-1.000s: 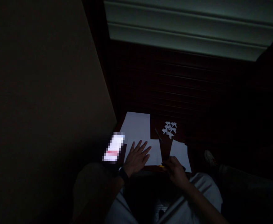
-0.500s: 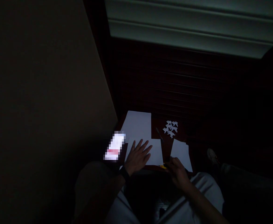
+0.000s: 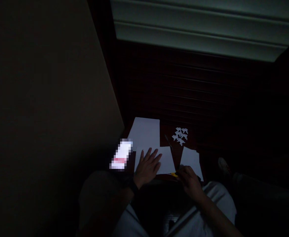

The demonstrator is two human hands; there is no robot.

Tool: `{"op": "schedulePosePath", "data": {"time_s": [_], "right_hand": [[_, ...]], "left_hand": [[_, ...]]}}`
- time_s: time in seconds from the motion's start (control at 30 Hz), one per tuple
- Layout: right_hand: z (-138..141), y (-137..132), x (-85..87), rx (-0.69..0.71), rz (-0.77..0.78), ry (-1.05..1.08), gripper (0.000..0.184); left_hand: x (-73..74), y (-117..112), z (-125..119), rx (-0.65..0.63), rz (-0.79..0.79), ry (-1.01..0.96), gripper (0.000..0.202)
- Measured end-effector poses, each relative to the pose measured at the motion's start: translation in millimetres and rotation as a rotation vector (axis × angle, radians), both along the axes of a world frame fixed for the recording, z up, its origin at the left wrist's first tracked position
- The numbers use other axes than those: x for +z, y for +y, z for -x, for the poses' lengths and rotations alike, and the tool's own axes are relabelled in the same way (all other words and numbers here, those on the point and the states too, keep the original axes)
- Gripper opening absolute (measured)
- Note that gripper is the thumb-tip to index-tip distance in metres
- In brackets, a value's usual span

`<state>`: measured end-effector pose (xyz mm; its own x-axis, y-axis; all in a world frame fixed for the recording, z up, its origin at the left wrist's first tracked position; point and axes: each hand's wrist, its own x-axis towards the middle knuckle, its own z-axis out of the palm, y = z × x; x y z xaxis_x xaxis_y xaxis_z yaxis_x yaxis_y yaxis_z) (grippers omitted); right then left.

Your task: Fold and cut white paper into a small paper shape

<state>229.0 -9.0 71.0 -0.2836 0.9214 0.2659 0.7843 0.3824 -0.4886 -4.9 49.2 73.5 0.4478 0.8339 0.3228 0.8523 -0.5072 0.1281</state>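
Note:
My left hand (image 3: 148, 167) lies flat with fingers spread on a white sheet of paper (image 3: 167, 159), pressing it to the dark table. In my closed right hand (image 3: 189, 180) is a yellow utility knife (image 3: 174, 174). Its thin blade points left at the near edge of that sheet, by the lower right corner; whether it touches the paper is hard to tell in the dim light. My fingers hide most of the handle. Beyond my right hand lies a second stack of white paper (image 3: 191, 159), partly covered by the hand.
A larger white sheet (image 3: 145, 131) lies at the back left. Several small white paper cutouts (image 3: 180, 135) are piled at the back right, near a thin pen-like tool (image 3: 168, 141). A lit, blurred phone-like screen (image 3: 121, 154) is at the left. Another person's shoe (image 3: 224, 164) shows at the right.
The sheet under my left hand has turned slightly and shifted a little right with the hand. My right hand and the knife have moved slightly right and away from me.

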Motion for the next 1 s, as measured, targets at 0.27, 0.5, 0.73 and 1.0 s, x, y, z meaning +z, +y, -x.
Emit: {"op": "schedulePosePath", "data": {"time_s": [0.27, 0.5, 0.73, 1.0], "right_hand": [[-16, 16, 2.1, -0.034, -0.057, -0.051, 0.025], [-9, 15, -0.4, 0.001, 0.007, -0.024, 0.029], [-11, 5, 3.1, 0.029, 0.037, 0.019, 0.026], [-4, 4, 1.0, 0.008, 0.052, 0.037, 0.029]], "left_hand": [[7.5, -1, 4, 0.037, -0.035, -0.044, 0.045], [-4.8, -1, 15, 0.067, -0.013, 0.002, 0.045], [-6.2, -1, 14, 0.066, -0.024, -0.001, 0.046], [-7.8, -2, 12, 0.084, -0.015, -0.011, 0.047]]}}
